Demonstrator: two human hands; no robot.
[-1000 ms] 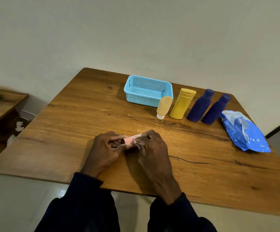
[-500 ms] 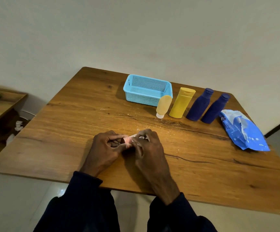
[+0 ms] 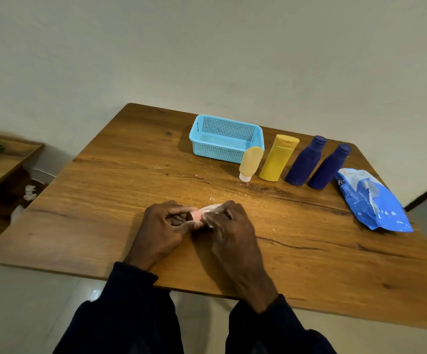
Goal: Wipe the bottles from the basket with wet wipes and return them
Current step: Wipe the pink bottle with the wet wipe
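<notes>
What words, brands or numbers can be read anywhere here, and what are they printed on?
Nothing can be quoted.
Blue wipes pack: small print near its upper corner, too blurred to read.
Yellow bottle, tan bottle, dark blue bottles, basket: no lettering shows.
Pink item and wet wipe, held between left hand and right hand: no lettering shows.

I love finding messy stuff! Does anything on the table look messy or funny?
White specks are sprinkled on the table in front of the yellow bottle. The blue wipes pack lies crumpled with its flap open. A dark crack runs across the wood.
</notes>
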